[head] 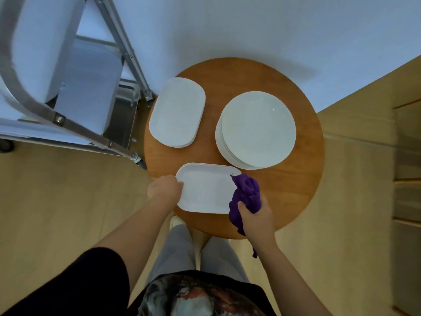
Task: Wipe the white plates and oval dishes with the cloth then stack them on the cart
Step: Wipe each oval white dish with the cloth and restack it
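Note:
A white oval dish (205, 189) lies at the near edge of the round wooden table (296, 190). My left hand (164, 187) grips the dish's left rim. My right hand (256, 213) holds a bunched purple cloth (247, 192), whose upper tip touches the dish's right end. Farther back on the table sit a stack of white oval dishes (176, 112) at the left and a stack of round white plates (257, 130) at the right.
A metal cart (68, 92) with grey shelves stands at the left, its wheel close to the table's edge. A pale wall runs behind the table. Wooden floor surrounds it, with wooden steps or drawers at the far right (407, 179).

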